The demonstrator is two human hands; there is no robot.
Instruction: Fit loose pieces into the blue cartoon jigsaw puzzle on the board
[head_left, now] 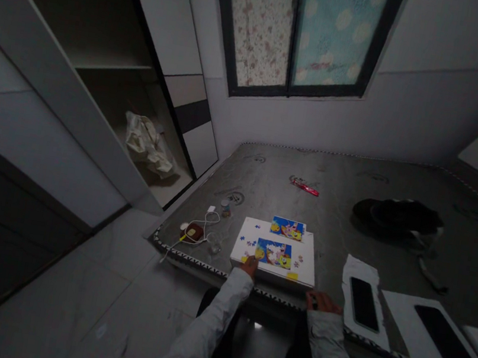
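Observation:
A partly assembled jigsaw puzzle (283,256) with a yellow cartoon character on blue lies on a white box-like board (311,255); white gaps show in its middle. My left hand (250,265) rests at the board's front edge, its fingertips by the puzzle's lower left corner, fingers stretched forward. Behind the puzzle is a picture card (287,228) in the same style. Loose puzzle pieces (298,261) are scattered on both sides. To the right of the board, my right hand (323,302) is at the mattress edge with curled fingers. Whatever they hold, if anything, is too dark to make out.
On the grey mattress (266,177) lie a white cable (199,224), a brown object (192,233), a small jar (226,207), a red packet (305,187) and a dark bag-like item (397,219). Two phones, one nearer (364,303), one farther right (448,342), rest on white sheets.

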